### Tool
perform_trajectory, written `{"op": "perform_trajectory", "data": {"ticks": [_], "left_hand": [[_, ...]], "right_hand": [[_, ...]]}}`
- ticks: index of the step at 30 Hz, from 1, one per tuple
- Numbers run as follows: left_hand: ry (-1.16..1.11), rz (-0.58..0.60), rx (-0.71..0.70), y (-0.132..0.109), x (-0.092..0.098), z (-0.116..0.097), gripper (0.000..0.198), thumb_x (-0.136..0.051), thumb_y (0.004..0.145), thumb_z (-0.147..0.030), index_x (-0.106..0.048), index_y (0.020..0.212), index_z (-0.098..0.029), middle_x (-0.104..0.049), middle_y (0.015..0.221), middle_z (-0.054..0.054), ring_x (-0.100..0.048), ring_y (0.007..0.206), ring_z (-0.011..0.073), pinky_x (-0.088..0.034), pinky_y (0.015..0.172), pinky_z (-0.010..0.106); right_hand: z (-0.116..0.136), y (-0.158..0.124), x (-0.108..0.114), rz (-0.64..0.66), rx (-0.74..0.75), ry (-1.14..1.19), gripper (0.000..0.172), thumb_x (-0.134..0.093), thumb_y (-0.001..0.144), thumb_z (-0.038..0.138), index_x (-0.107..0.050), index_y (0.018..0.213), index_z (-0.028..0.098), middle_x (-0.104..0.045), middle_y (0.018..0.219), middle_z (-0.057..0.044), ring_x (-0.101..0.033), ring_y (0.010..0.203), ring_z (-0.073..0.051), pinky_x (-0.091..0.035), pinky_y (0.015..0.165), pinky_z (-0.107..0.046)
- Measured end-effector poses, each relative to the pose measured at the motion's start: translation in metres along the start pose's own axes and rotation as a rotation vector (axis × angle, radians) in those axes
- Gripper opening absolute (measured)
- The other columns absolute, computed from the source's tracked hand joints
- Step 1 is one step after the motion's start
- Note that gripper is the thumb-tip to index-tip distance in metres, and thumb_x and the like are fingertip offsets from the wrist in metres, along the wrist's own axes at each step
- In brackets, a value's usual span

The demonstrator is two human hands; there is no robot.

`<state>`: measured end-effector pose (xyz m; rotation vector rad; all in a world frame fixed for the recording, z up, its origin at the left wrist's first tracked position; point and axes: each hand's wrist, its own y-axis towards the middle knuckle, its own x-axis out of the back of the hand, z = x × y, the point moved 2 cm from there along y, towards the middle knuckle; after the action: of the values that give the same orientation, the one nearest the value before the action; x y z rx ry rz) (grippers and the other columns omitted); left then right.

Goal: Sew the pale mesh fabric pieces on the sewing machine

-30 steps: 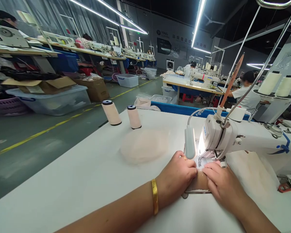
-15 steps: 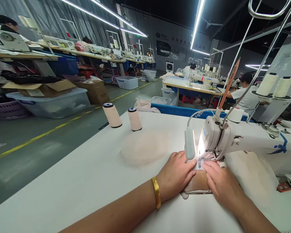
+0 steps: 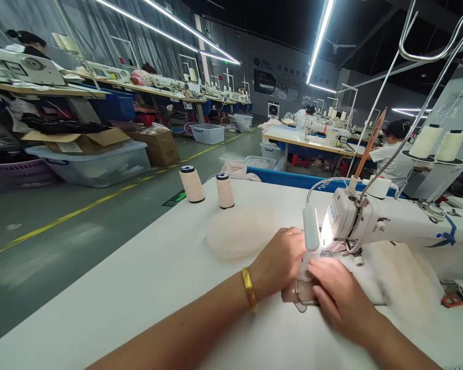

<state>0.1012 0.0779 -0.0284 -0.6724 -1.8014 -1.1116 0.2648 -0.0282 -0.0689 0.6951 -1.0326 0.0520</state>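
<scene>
My left hand [image 3: 283, 259], with a gold bangle on its wrist, is curled at the left edge of a small sheer beige fabric piece [image 3: 301, 290]; its fingertips are partly hidden and seem to pinch the cloth. Across the right part of the cloth lies my right hand [image 3: 339, 290], slightly blurred, fingers stretched out. Both hands are just in front of the white sewing machine [image 3: 341, 221], by its needle area. A small lamp [image 3: 311, 228] on a flexible neck lights the spot. The needle itself cannot be made out.
Pale sheer fabric [image 3: 241, 234] lies on the white table left of my hands, and more cloth [image 3: 403, 277] lies on the right. Two thread cones [image 3: 192, 185] stand at the far edge. An orange-handled tool [image 3: 452, 299] lies right. Co-workers sit at other machines.
The fabric piece has shifted left, out from beside the needle area. My left hand has gone from lying flat to curled; my right hand has moved left over the cloth. The view has turned slightly.
</scene>
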Motion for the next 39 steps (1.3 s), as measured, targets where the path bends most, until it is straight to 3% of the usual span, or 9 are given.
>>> {"op": "perform_trajectory", "data": {"ticks": [4,9,15,18,23,26,29,33,39], "left_hand": [[0.056,0.203,0.088,-0.006,-0.006,0.002,0.012,-0.064,0.085,-0.023,-0.060,0.075,-0.020,-0.064,0.071,0.002,-0.058,0.064,0.0208,-0.043,0.062,0.031],[0.162,0.297,0.259,-0.029,-0.006,-0.006,0.024,-0.063,0.085,-0.022,-0.056,0.063,-0.020,-0.049,0.051,0.001,-0.049,0.047,0.0201,-0.036,0.053,0.032],[0.147,0.272,0.186,-0.024,0.001,-0.011,0.016,-0.065,0.082,-0.018,-0.055,0.070,-0.020,-0.064,0.080,0.008,-0.061,0.078,0.0271,-0.043,0.066,0.035],[-0.003,0.214,0.105,-0.021,-0.003,-0.011,0.022,-0.059,0.075,-0.009,-0.043,0.065,-0.020,-0.059,0.077,0.003,-0.055,0.075,0.0213,-0.041,0.067,0.032],[-0.536,0.200,0.348,-0.022,-0.011,-0.007,0.013,-0.053,0.071,-0.016,-0.043,0.076,-0.023,-0.050,0.065,-0.006,-0.045,0.059,0.0143,-0.035,0.056,0.026],[-0.761,0.250,0.467,-0.020,-0.013,-0.010,0.017,-0.053,0.074,-0.024,-0.052,0.091,-0.022,-0.052,0.066,-0.007,-0.048,0.060,0.0148,-0.037,0.057,0.026],[-0.793,0.314,0.512,-0.018,-0.017,-0.013,0.022,-0.061,0.075,-0.036,-0.056,0.091,-0.021,-0.048,0.065,-0.007,-0.046,0.062,0.0151,-0.034,0.056,0.026],[-0.797,0.335,0.492,-0.016,-0.020,-0.014,0.036,-0.064,0.075,-0.048,-0.044,0.064,-0.021,-0.040,0.065,-0.006,-0.039,0.064,0.0132,-0.027,0.055,0.025],[-0.909,0.326,0.529,-0.016,-0.021,-0.019,0.033,-0.060,0.078,-0.045,-0.047,0.061,-0.019,-0.039,0.063,-0.005,-0.037,0.063,0.0126,-0.027,0.056,0.025]], "right_hand": [[0.009,0.002,-0.002,0.126,-0.041,0.057,0.035,-0.051,0.096,0.010,-0.058,0.124,0.030,-0.073,0.104,-0.001,-0.066,0.092,-0.023,-0.047,0.078,-0.035],[0.014,-0.003,0.006,0.138,0.029,0.146,0.050,-0.053,0.087,0.006,-0.058,0.129,0.032,-0.069,0.096,0.000,-0.062,0.092,-0.023,-0.044,0.082,-0.036],[0.014,-0.006,0.005,0.139,0.015,0.188,0.029,-0.052,0.084,0.006,-0.065,0.100,0.026,-0.063,0.088,0.000,-0.058,0.087,-0.020,-0.044,0.081,-0.034],[0.013,-0.007,0.007,0.124,-0.035,0.217,0.022,-0.051,0.080,0.008,-0.060,0.091,0.024,-0.060,0.082,0.002,-0.055,0.077,-0.017,-0.043,0.076,-0.032],[0.007,-0.008,0.015,0.128,-0.185,0.286,0.008,-0.049,0.091,0.021,-0.054,0.086,0.023,-0.057,0.078,0.002,-0.054,0.077,-0.019,-0.043,0.079,-0.035],[0.002,-0.008,0.015,0.118,-0.290,0.329,0.027,-0.052,0.100,0.037,-0.049,0.078,0.023,-0.054,0.075,0.002,-0.052,0.074,-0.018,-0.042,0.075,-0.033],[0.000,-0.009,0.013,0.100,-0.360,0.344,0.030,-0.060,0.099,0.040,-0.051,0.076,0.022,-0.057,0.075,0.002,-0.051,0.073,-0.017,-0.041,0.070,-0.030],[-0.001,-0.010,0.012,0.091,-0.473,0.377,0.016,-0.060,0.097,0.030,-0.055,0.083,0.023,-0.063,0.081,0.001,-0.054,0.074,-0.017,-0.040,0.066,-0.027],[-0.002,-0.010,0.012,0.047,-0.550,0.509,0.012,-0.057,0.099,0.030,-0.058,0.110,0.025,-0.066,0.087,0.002,-0.058,0.072,-0.016,-0.043,0.064,-0.026]]}}
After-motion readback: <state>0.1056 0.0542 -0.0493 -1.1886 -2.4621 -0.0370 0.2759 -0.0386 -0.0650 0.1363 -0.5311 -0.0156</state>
